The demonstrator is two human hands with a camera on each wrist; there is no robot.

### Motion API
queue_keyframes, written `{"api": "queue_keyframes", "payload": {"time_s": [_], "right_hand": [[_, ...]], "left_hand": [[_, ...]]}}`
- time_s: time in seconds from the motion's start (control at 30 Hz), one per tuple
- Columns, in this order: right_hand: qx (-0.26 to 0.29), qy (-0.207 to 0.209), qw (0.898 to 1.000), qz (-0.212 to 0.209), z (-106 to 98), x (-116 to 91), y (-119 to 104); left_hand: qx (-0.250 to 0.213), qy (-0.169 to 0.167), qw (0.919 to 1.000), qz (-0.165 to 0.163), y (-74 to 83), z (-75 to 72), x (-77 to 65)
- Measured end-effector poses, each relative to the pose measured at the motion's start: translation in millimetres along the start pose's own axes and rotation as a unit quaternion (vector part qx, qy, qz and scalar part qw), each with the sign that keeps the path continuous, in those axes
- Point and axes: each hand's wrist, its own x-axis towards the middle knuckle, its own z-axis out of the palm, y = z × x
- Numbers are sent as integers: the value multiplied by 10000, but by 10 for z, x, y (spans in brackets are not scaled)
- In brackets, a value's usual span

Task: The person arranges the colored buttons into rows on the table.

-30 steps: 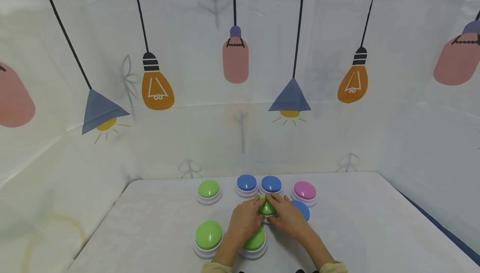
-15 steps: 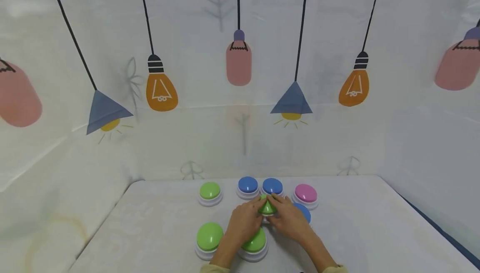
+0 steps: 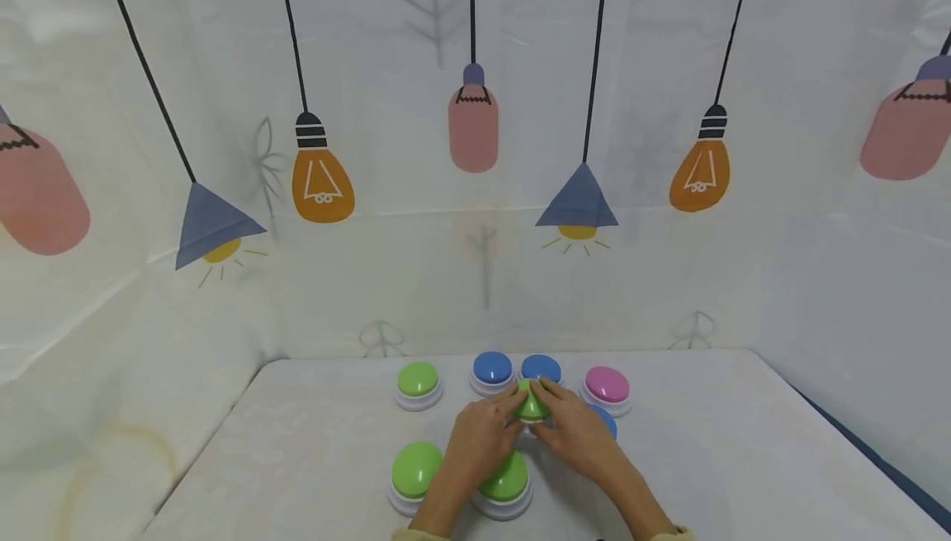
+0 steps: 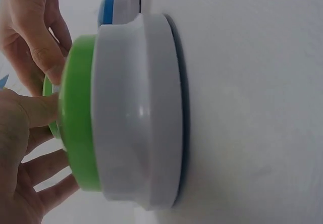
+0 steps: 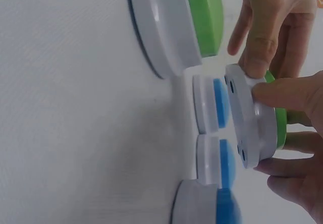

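Both hands hold a green push button (image 3: 532, 405) with a white base in the middle of the group. The left hand (image 3: 479, 434) grips its left side and the right hand (image 3: 575, 434) its right side, thumbs low on the base. In the right wrist view the white base (image 5: 247, 115) is tilted and raised off the table, with small holes showing underneath. Beneath the left wrist stands another green push button (image 3: 505, 479), which fills much of the left wrist view. A blue push button (image 3: 607, 421) is partly hidden behind the right hand.
Two blue buttons, left (image 3: 493, 367) and right (image 3: 541, 366), stand side by side at the back. A pink button (image 3: 607, 384) stands to their right. More green buttons stand back left (image 3: 418, 379) and front left (image 3: 416, 468). A lamp-patterned sheet (image 3: 371, 277) surrounds the white table (image 3: 312, 442).
Both hands have lifted the green push button slightly, so it now overlaps the back blue button more. The head view has shifted a little. The other buttons stay put.
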Motion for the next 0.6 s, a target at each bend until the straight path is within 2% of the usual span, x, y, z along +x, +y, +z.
{"api": "queue_keyframes", "payload": {"time_s": [0.17,0.43,0.6], "right_hand": [[-36,82,9999,-72,-107,-11,-83],[-64,182,9998,-33,-225,-57,-175],[-97,153,9998,-51,-263,-77,-202]], "left_hand": [[-29,250,9996,140,20,-68,-14],[-81,441,9987,250,77,-158,-32],[-128,460,9987,196,109,-203,-57]]}}
